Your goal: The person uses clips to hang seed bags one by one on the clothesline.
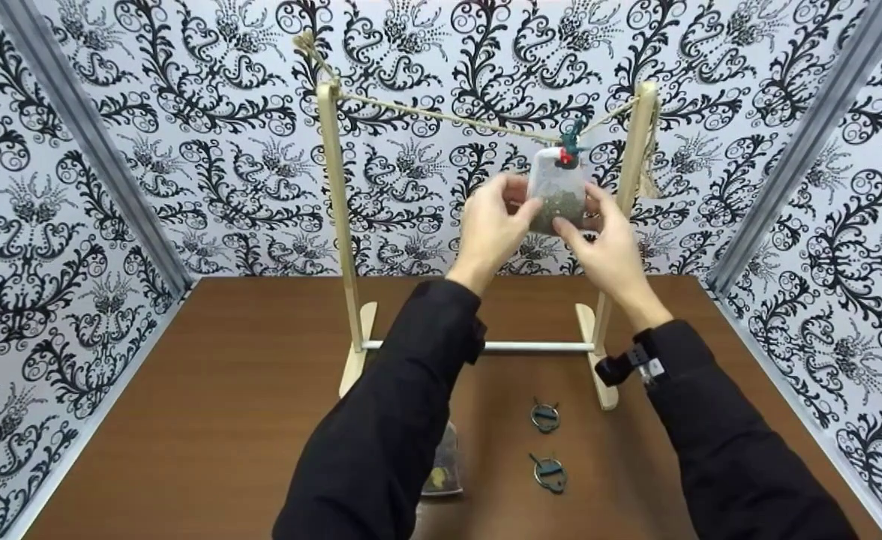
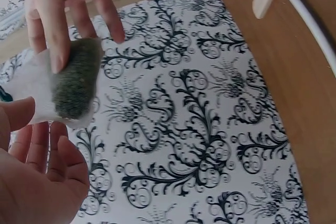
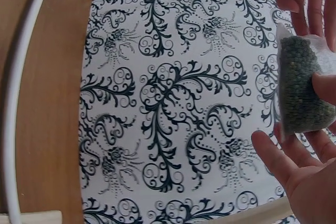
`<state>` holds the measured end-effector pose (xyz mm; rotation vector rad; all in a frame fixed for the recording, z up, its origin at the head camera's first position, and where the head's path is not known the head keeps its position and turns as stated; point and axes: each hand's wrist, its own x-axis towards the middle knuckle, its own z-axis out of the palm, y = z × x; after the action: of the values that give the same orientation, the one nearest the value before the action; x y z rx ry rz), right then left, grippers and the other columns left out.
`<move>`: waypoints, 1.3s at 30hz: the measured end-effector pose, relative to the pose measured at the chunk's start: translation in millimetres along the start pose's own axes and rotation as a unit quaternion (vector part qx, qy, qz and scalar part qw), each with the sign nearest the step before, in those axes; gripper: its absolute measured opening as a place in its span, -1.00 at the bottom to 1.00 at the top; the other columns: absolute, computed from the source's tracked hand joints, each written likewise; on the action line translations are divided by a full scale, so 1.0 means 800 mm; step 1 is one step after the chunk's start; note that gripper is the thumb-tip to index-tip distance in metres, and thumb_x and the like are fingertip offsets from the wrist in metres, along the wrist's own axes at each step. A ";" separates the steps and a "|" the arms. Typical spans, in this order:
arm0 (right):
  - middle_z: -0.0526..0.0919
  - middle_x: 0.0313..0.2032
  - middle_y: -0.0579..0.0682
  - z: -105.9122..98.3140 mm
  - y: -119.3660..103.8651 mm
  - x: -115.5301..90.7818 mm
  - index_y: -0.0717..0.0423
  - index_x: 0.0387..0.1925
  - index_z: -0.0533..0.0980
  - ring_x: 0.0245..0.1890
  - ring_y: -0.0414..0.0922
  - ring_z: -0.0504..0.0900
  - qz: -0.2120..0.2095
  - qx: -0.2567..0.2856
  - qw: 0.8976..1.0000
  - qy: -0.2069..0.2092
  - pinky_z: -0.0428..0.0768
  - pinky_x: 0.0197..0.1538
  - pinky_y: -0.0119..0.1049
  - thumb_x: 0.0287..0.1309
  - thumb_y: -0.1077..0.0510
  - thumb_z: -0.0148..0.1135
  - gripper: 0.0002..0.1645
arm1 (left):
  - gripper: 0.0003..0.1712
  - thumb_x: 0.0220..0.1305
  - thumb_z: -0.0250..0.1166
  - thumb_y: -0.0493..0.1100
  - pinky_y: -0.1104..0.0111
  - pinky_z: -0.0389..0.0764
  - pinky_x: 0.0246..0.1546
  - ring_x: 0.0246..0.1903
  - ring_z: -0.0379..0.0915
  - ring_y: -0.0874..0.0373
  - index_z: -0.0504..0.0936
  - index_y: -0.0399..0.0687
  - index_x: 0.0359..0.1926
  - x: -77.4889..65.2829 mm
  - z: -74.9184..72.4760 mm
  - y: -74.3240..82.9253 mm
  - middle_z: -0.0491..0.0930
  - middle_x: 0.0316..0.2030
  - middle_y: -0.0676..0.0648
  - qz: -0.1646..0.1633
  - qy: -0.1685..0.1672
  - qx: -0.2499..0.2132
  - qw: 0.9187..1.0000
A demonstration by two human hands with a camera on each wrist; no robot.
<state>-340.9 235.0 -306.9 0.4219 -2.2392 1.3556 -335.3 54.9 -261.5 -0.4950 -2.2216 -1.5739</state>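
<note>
In the head view, the bag (image 1: 555, 182) is pinched by both left hand (image 1: 488, 227) and right hand (image 1: 612, 246), below the clip (image 1: 570, 138) and cord (image 1: 441, 115); in the left wrist view, the bag is seen beyond the left thumb; in the right wrist view, its filling is seen above the right fingers; hanging is apparently being finished; a check of the clip's hold, then gentle release, seems called for

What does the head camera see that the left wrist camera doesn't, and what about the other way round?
Only the head view shows the rope, two round clips and a second bag, partly behind a dark sleeve. Only the left wrist view shows the palm side of the left grip. Both show the left grip, right grip, held bag, wooden frame, white rod and patterned wall.
</note>
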 end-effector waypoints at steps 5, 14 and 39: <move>0.53 0.18 0.29 0.005 0.003 -0.016 0.21 0.49 0.18 0.11 0.16 0.56 0.001 0.002 1.000 0.014 0.56 0.11 0.05 0.37 0.15 0.29 -0.21 | -0.74 0.31 0.41 -0.24 0.46 0.55 -0.11 -0.17 0.60 0.19 0.66 -0.16 -0.01 -0.011 0.004 -0.021 0.72 -0.13 -0.05 0.001 0.013 0.017 1.000; 0.53 0.16 0.37 0.006 -0.004 -0.050 0.34 0.45 0.19 0.08 0.21 0.59 0.009 0.073 0.997 0.013 0.67 -0.10 -0.39 0.34 0.34 0.24 -0.27 | -0.79 0.37 0.36 -0.18 0.39 0.57 -0.08 -0.18 0.62 0.22 0.67 -0.12 -0.02 -0.033 0.008 -0.060 0.72 -0.15 0.00 0.031 0.008 0.056 0.998; 0.71 -0.06 0.11 0.011 0.096 -0.195 0.27 0.13 0.57 -0.13 -0.05 0.71 -0.069 -0.013 0.988 -0.138 0.70 -0.11 -0.26 0.24 0.38 0.35 -0.58 | -0.75 0.38 0.36 -0.15 0.40 0.60 -0.09 -0.17 0.59 0.21 0.65 -0.16 0.00 -0.209 0.023 -0.153 0.66 -0.13 -0.06 0.132 -0.030 0.088 0.987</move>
<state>-250.6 264.7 -452.8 0.7832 -2.3930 1.2581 -250.9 22.7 -449.3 -0.7570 -2.2058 -1.2302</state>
